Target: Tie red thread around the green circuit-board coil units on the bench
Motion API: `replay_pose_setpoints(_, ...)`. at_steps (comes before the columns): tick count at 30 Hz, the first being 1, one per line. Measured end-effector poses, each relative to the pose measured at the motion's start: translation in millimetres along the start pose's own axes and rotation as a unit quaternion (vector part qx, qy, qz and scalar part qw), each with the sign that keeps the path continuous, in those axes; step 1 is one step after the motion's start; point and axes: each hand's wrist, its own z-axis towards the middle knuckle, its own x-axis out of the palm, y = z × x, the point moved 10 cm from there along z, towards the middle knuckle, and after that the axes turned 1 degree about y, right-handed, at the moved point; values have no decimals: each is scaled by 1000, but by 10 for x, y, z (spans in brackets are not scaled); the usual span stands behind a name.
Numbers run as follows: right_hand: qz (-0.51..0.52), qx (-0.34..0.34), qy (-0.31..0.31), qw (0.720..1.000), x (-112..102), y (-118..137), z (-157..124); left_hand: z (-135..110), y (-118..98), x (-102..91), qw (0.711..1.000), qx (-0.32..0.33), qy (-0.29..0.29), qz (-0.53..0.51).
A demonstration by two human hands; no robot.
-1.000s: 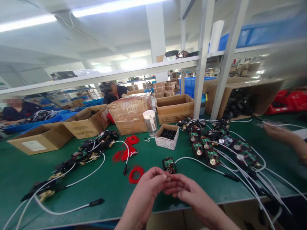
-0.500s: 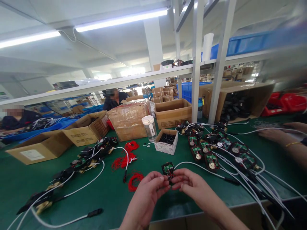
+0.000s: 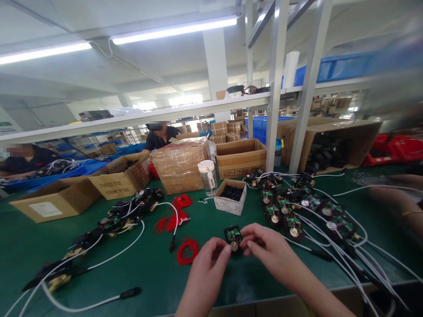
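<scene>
A small black housing with a green circuit board [image 3: 233,237] and a round silvery disc lies in front of me, between my hands. My left hand [image 3: 208,268] is closed on its left edge, the thumb in front and the other fingers partly hidden behind. On the right edge, beside thin red wires, the curled fingertips of my right hand [image 3: 267,248] grip the same unit. A white cable [image 3: 291,241] runs rightward from behind my right hand. Just left of my left hand rests a coil of red wire [image 3: 187,252].
Similar circuit board units [image 3: 294,226] with white cables cluster at right. More cabled assemblies [image 3: 115,222] line the left. A small box of black parts [image 3: 230,204] and a lidded clear cup [image 3: 207,178] stand ahead. A co-worker's blurred hand [image 3: 393,193] is at far right.
My fingertips have moved apart from over the unit's lower part to its two sides, baring the round disc. The view has shifted slightly. The co-worker's hand at right has moved.
</scene>
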Motion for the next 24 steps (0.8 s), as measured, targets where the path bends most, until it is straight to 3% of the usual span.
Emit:
replay_pose_setpoints(3,-44,-30,20,998,-35,224,50,16,-228,-92,994,74,-27,74)
replay_pose_setpoints(10,-135,-57,11,989,-87,429,158,66,-565,-63,982,140,-46,120)
replay_pose_setpoints(17,-135,-72,29,988,9,435,202,129,-614,-114,976,128,-93,147)
replay_pose_setpoints(24,-80,-41,21,996,-16,333,242,188,-611,-113,984,125,-62,107)
